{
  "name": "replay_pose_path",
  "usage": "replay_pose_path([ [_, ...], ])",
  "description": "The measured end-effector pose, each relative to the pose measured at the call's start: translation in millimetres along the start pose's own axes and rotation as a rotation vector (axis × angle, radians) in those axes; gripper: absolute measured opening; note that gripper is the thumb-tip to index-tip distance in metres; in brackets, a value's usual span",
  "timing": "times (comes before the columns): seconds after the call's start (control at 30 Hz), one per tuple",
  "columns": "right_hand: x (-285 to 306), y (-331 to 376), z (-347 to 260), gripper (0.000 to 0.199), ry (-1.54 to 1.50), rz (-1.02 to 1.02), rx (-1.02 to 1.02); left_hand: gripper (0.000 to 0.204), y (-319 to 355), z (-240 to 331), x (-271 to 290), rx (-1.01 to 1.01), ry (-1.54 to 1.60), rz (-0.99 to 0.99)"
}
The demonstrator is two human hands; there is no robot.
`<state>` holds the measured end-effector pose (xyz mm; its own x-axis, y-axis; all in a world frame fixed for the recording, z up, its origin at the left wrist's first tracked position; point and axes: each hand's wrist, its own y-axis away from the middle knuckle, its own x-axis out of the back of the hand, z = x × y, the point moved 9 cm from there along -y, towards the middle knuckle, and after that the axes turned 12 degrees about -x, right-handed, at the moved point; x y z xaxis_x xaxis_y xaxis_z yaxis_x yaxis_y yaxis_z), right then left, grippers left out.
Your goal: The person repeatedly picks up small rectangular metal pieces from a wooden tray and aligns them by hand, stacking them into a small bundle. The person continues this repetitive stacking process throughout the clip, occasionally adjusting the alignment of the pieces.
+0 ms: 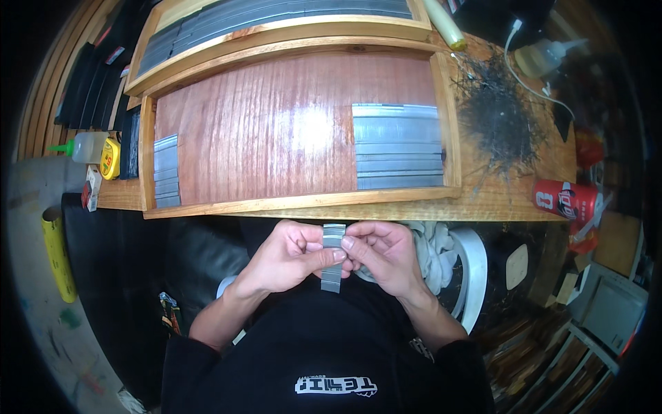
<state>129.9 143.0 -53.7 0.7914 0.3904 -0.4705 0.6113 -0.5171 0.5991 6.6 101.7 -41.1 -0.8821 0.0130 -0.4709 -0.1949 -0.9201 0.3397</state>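
In front of my dark shirt I hold a narrow grey strip piece (331,281) with shiny bands across its upper end. My left hand (286,259) pinches it from the left, thumb lying across its middle. From the right, my right hand (386,259) grips it too, thumb pressed near its upper part. Its exact kind is not plain. Just beyond my hands lies a shallow wooden tray (303,207). Inside it, a wide block of similar grey strips (398,148) fills the right end, and a narrower stack of grey strips (166,172) stands at the left end.
A second wooden tray (289,31) of dark grey pieces sits behind the first. Dark thin shavings (500,114) lie heaped on the bench at right, near a squeeze bottle (545,56), white cable and red can (565,199). At left are a green-tipped bottle (88,146) and yellow container (110,159).
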Motion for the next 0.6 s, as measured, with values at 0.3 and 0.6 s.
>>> replay_pose_path([
  [0.3, -2.1, 3.4, 1.4, 0.008, -0.016, -0.039, 0.028, 0.020, 5.2, -4.8, -2.7, -0.002, 0.018, 0.006],
  [0.6, -1.3, 10.2, -1.0, 0.006, 0.027, 0.077, 0.105, 0.020, 8.6, -6.9, -0.6, 0.007, 0.031, 0.072],
])
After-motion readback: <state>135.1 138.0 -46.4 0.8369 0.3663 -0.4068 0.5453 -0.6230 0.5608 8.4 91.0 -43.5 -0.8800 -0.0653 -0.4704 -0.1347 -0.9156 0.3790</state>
